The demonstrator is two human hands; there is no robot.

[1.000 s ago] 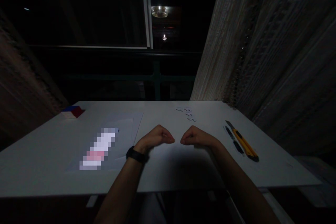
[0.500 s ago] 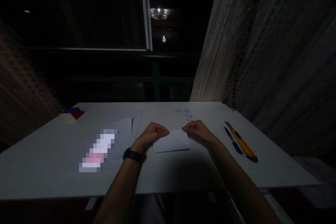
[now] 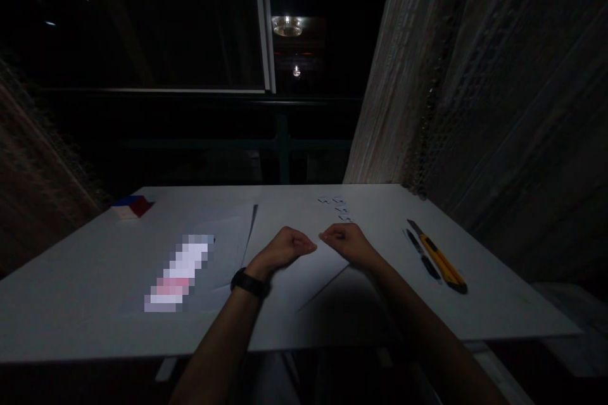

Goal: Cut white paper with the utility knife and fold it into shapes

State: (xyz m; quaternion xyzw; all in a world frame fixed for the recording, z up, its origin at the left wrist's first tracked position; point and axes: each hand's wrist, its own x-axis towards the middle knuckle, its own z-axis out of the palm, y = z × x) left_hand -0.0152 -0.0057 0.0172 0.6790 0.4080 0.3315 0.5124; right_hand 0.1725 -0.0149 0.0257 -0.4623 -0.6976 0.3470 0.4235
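A white sheet of paper (image 3: 308, 275) is held low over the table, slanted, with one edge running down to the left. My left hand (image 3: 288, 247), a black watch on its wrist, pinches the paper near its upper edge. Close beside it, my right hand (image 3: 349, 242) pinches the same sheet, thumb and fingers together. Only a small gap parts the two sets of fingertips. Just beyond my right hand lie several small paper pieces (image 3: 339, 207) with dark marks.
On the white table (image 3: 380, 316), a yellow utility knife (image 3: 441, 262) and a black pen (image 3: 422, 254) lie at right. More paper sheets (image 3: 228, 253), partly under a pixelated patch, are at left. A coloured cube (image 3: 132, 206) sits at far left. Curtains (image 3: 384, 88) hang behind.
My hands have come closer together. The paper has turned from lying level to a slant, and more of it shows toward me. A sheet at left has shifted slightly.
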